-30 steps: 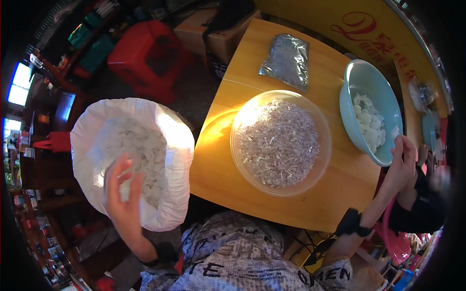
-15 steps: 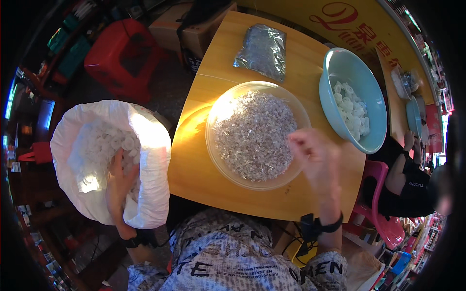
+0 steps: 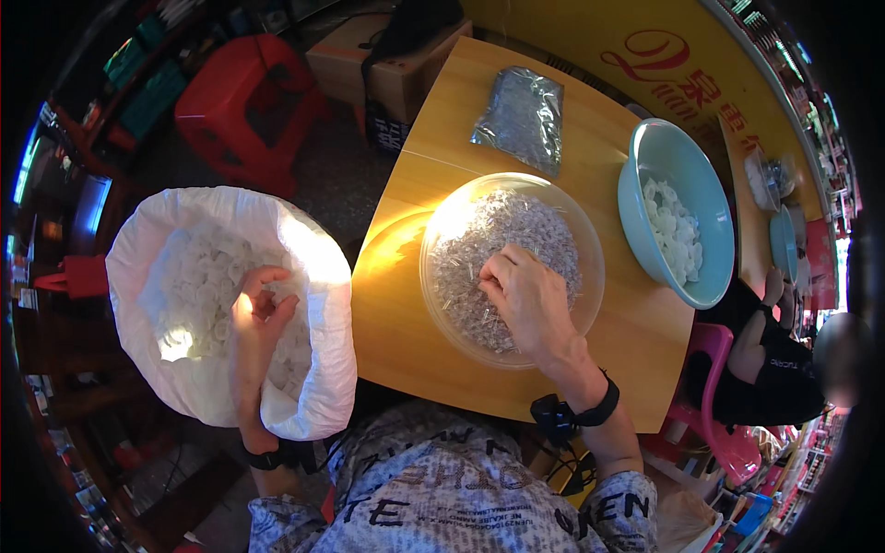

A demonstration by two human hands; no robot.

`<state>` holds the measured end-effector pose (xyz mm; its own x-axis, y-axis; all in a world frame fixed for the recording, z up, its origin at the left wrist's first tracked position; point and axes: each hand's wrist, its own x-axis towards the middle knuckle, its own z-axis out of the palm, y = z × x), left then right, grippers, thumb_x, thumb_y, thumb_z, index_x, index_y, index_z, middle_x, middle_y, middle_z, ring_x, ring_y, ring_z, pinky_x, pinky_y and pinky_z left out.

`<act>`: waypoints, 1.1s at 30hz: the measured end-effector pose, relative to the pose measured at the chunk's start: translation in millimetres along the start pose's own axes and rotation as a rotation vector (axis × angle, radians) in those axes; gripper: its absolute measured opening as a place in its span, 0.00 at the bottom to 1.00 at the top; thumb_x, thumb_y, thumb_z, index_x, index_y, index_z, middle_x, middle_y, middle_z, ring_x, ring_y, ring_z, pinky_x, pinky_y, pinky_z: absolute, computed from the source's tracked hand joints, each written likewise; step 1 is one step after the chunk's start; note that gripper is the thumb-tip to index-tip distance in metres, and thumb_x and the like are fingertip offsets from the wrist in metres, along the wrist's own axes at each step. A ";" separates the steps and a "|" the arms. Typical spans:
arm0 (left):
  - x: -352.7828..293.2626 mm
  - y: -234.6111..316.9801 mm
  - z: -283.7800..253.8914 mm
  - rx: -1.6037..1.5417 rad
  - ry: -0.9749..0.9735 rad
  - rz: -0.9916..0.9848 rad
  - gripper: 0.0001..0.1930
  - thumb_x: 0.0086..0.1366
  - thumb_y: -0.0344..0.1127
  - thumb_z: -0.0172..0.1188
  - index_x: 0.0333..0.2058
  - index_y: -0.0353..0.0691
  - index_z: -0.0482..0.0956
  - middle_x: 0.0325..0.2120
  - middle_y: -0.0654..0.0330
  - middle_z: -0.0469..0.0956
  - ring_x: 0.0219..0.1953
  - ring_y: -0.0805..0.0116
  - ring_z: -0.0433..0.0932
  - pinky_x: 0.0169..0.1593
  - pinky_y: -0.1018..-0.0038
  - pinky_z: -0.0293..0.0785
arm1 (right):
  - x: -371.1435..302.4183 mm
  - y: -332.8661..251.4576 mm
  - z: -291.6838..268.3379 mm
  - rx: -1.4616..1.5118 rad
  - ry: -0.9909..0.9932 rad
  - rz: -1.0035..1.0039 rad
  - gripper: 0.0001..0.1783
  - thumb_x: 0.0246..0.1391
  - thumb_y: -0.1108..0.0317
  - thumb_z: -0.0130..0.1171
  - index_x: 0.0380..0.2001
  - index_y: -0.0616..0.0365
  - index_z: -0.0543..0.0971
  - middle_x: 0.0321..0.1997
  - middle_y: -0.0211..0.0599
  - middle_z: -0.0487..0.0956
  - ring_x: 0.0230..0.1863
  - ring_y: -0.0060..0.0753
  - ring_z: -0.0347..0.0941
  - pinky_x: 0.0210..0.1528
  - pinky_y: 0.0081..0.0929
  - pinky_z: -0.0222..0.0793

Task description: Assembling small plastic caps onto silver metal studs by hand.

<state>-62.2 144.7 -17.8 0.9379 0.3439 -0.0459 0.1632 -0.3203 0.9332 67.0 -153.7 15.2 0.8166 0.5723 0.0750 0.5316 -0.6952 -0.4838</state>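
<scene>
We have our right hand (image 3: pixel 542 309) over the round, translucent plastic tub (image 3: pixel 593 276) on the yellow-brown wooden bench (image 3: pixel 401 350). Its fingers are bunched together; whether they pinch anything is hidden. The short, clear plastic tubes (image 3: pixel 493 230) lie directly beneath and around them, long axes pointing every way, with the right hand nearer. Our left hand (image 3: pixel 249 336) is inside the white, puckered-rim sack (image 3: pixel 334 313), fingers curled among whitish, rounded pieces (image 3: pixel 207 276); we cannot tell if they grip one. Rightward and beyond the right fingers sits a pale-blue plastic bowl (image 3: pixel 678 149).
</scene>
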 end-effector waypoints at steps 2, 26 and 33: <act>-4.4 18.9 2.7 0.018 0.183 -0.033 0.19 0.52 0.17 0.56 0.44 0.37 0.72 0.42 0.63 0.71 0.26 0.80 0.67 0.31 0.85 0.66 | 1.8 -1.0 1.1 -0.063 -0.010 -0.023 0.05 0.45 0.74 0.59 0.26 0.58 0.73 0.31 0.34 0.71 0.36 0.39 0.72 0.35 0.35 0.70; -20.9 85.3 138.6 -0.742 -0.287 -0.216 0.10 0.66 0.34 0.52 0.41 0.34 0.74 0.31 0.61 0.76 0.29 0.78 0.74 0.30 0.83 0.70 | -21.6 0.7 -5.8 1.694 -0.070 0.464 0.05 0.52 0.72 0.60 0.32 0.55 0.74 0.32 0.28 0.77 0.25 0.11 0.67 0.22 0.08 0.61; -13.2 86.6 140.8 -0.706 -0.275 -0.191 0.08 0.65 0.35 0.55 0.38 0.36 0.75 0.29 0.65 0.77 0.28 0.81 0.74 0.31 0.85 0.69 | -17.4 -6.0 -2.6 1.638 -0.093 0.434 0.06 0.51 0.70 0.62 0.31 0.53 0.74 0.29 0.25 0.76 0.26 0.10 0.67 0.22 0.09 0.59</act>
<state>-17.4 -11.8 13.5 0.9704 0.0754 -0.2293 0.1826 0.3917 0.9018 50.2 -160.7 19.1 0.7824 0.5374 -0.3148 -0.5326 0.3153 -0.7855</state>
